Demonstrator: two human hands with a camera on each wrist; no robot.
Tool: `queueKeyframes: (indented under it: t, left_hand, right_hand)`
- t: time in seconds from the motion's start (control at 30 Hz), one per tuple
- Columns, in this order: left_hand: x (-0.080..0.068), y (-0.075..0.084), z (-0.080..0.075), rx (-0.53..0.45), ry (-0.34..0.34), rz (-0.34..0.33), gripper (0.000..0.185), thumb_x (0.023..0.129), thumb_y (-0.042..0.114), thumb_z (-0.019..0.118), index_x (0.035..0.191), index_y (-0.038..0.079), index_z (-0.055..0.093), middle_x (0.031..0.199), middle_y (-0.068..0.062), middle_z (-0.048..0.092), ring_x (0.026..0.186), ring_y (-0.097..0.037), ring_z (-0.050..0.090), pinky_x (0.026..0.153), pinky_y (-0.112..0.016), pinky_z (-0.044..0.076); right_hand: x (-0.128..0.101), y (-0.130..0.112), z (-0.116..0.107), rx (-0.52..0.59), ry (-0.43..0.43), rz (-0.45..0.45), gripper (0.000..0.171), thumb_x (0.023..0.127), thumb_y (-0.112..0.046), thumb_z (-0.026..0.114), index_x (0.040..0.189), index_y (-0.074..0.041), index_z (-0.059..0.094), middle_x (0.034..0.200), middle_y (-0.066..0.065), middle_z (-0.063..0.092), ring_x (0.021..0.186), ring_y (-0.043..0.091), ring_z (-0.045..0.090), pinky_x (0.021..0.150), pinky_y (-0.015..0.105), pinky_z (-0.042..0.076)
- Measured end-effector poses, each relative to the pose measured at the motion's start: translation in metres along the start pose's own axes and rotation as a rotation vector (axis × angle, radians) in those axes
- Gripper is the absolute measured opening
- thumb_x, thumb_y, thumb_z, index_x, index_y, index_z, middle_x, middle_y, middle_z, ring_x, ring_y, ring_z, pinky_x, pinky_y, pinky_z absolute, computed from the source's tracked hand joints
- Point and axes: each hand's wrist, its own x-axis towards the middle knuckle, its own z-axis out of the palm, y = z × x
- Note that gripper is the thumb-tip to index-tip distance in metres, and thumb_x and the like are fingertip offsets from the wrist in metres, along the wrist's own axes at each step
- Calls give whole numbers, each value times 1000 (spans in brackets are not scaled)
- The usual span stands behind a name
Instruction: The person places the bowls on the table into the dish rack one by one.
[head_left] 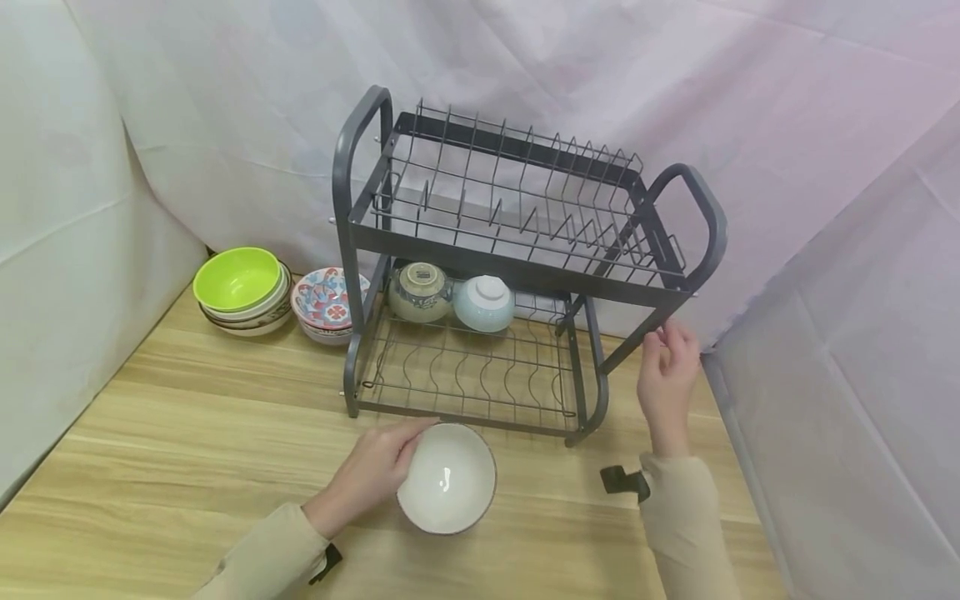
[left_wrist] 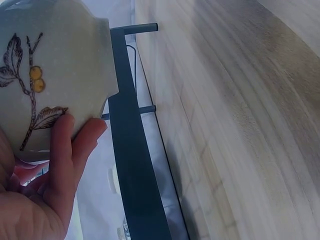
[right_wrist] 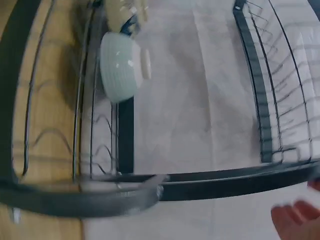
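The left hand (head_left: 378, 462) pinches the white bowl (head_left: 447, 479), upright before the rack (head_left: 517, 268); the right hand's (head_left: 667, 383) fingers bend loosely, gripping nothing visible. The step seems carrying; next probably calls for inverting it, like 2 shelved bowls (head_left: 485, 307).

Prob. mock kitchen setup, w/ dish rack (head_left: 517, 267), bowls (head_left: 447, 479) & cloth walls (head_left: 225, 100).

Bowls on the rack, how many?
2, both upside down at the back of the lower shelf: a patterned bowl on the left, a pale blue bowl beside it.
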Motion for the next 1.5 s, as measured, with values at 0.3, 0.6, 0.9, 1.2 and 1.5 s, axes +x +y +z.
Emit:
queueKeyframes:
  t: [0.3, 0.6, 0.9, 1.2, 1.5]
  left_hand:
    - [4, 1, -2, 3, -28, -18, 23, 84, -1, 58, 104, 7, 67, 97, -9, 69, 86, -21, 66, 69, -32, 55]
    - [7, 3, -3, 24, -29, 16, 23, 84, 1, 58, 104, 8, 67, 94, -8, 69, 79, -20, 67, 60, -24, 53]
    - [8, 3, -3, 35, -26, 17, 23, 84, 1, 58, 103, 9, 67, 93, -8, 69, 76, -18, 67, 58, -24, 53]
    - [13, 2, -5, -60, -97, -44, 25, 89, 5, 53, 109, 13, 65, 102, -6, 67, 89, -19, 65, 70, -28, 54]
    - [23, -5, -21, -113, -96, -88, 35, 94, 18, 47, 123, -2, 51, 116, -17, 59, 101, -28, 60, 84, -38, 50]
  right_hand:
    - [-82, -39, 15, -113, -297, -952, 33, 92, -19, 48, 104, 10, 57, 105, 24, 58, 98, 36, 54, 102, 33, 35]
    - [-152, -35, 32, -340, -696, -1114, 37, 81, -28, 59, 116, -17, 60, 110, -6, 62, 103, 14, 57, 93, 42, 43]
    - [-158, -36, 39, -404, -657, -1225, 26, 92, -18, 38, 92, -24, 64, 82, -15, 62, 82, 6, 58, 88, 40, 47]
    - [-153, -46, 39, -363, -601, -1245, 23, 91, -16, 41, 81, -22, 61, 70, -13, 57, 69, 6, 53, 78, 28, 48]
    - [-151, -35, 38, -322, -588, -1195, 26, 70, -3, 49, 84, -19, 65, 74, -13, 62, 70, 7, 54, 77, 28, 48]
